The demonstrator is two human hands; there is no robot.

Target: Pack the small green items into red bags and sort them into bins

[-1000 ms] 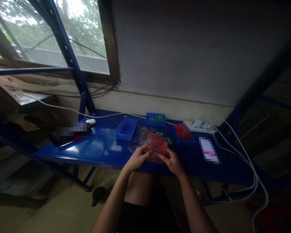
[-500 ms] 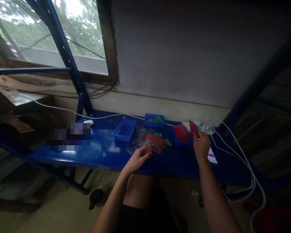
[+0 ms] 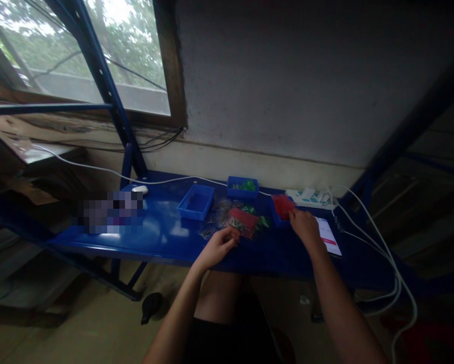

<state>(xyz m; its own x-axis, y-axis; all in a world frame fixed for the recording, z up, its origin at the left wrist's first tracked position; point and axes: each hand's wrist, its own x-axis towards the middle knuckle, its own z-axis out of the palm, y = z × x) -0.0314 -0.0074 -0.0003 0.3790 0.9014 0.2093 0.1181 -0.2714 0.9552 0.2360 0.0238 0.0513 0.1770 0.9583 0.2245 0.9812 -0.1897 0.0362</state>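
Observation:
My left hand (image 3: 220, 247) rests at the near edge of a pile of small clear bags (image 3: 221, 210). Its fingers are curled together, and whatever they hold, if anything, cannot be made out. Just beyond its fingertips lies a red plastic bag (image 3: 244, 220) on the pile, with green bags (image 3: 263, 221) beside it. My right hand (image 3: 306, 227) is at the right side of a blue bin (image 3: 280, 221) of red bags. Its fingers are closed on the edge of a red bag (image 3: 283, 205) at the top of that bin.
A blue bin (image 3: 191, 215) stands left of the pile; another blue bin (image 3: 242, 193) behind it holds green bags. A phone (image 3: 330, 240) with a lit screen lies right of my right hand. Behind it are a power strip (image 3: 310, 198) and white cables (image 3: 378, 242).
My right hand has come down and left with the red bag, from above the phone to the bin of red bags. More of the phone shows. My left hand has hardly moved.

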